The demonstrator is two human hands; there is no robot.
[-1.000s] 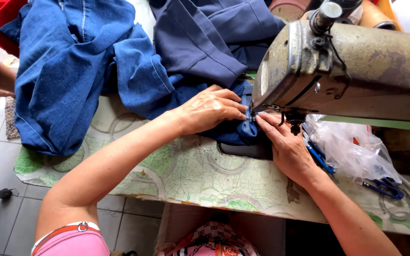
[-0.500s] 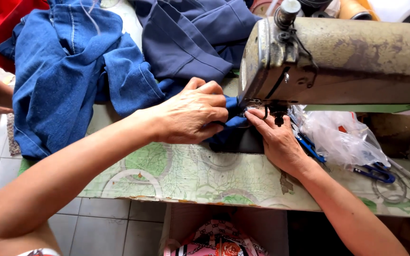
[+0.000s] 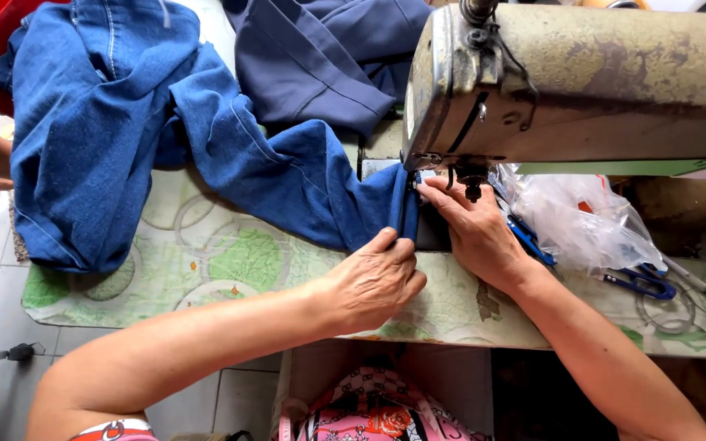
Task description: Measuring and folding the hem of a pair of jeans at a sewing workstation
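Blue denim leg [image 3: 288,175] runs long from the far-left pile toward us and right, its folded edge ending under the sewing machine [image 3: 582,82] foot. Our left hand [image 3: 373,278] pinches that edge, nearer us; our right hand [image 3: 471,224] lies flat just beside it, fingers at the needle. Hands near, not touching. Clear plastic bag [image 3: 578,220] to the right, contents unclear; blue-handled scissors [image 3: 635,282] beside it

Above the right hand's fingers [image 3: 443,196] the sewing machine [image 3: 582,82] head hangs low, so little room is there. Just right of them a plastic bag [image 3: 582,220] and scissors [image 3: 639,282] block the table [image 3: 206,269]. Left of the left hand's fingers [image 3: 390,245] the jeans [image 3: 108,139] cover it; only the near edge is bare.
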